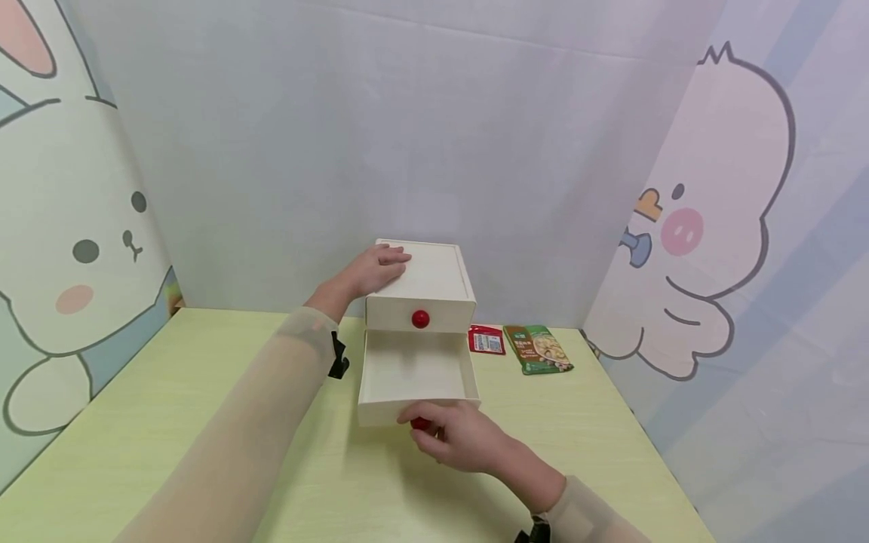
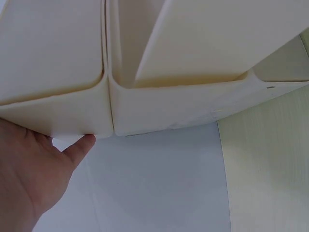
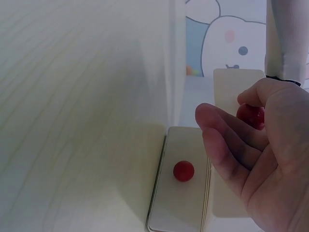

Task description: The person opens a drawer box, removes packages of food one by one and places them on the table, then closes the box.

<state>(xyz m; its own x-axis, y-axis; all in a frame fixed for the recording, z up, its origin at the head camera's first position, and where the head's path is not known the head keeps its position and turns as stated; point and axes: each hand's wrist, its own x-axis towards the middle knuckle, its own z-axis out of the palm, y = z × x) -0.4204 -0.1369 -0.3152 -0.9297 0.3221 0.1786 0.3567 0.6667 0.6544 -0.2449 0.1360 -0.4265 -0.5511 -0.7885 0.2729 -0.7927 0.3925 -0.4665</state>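
A white stack of drawers (image 1: 434, 271) stands on the table, each front bearing a red knob. Its open drawer (image 1: 417, 369) is pulled out below the top one, with a bare inside. My right hand (image 1: 468, 437) holds this drawer's red knob (image 3: 251, 116) between curled fingers. On the stack's top, at the left edge, rests my left hand (image 1: 373, 270), fingers extended. The left wrist view shows that hand (image 2: 41, 169) along the casing (image 2: 63, 116). Beneath the open drawer, the right wrist view shows a lower closed drawer front (image 3: 178, 203) with its own knob (image 3: 183, 171).
Right of the stack lie a small red packet (image 1: 486, 339) and a green food packet (image 1: 538, 349) with a picture of a dish. The pale yellow-green table (image 1: 584, 460) meets a plain curtain (image 1: 271, 151) behind; cartoon-printed curtains hang at both sides.
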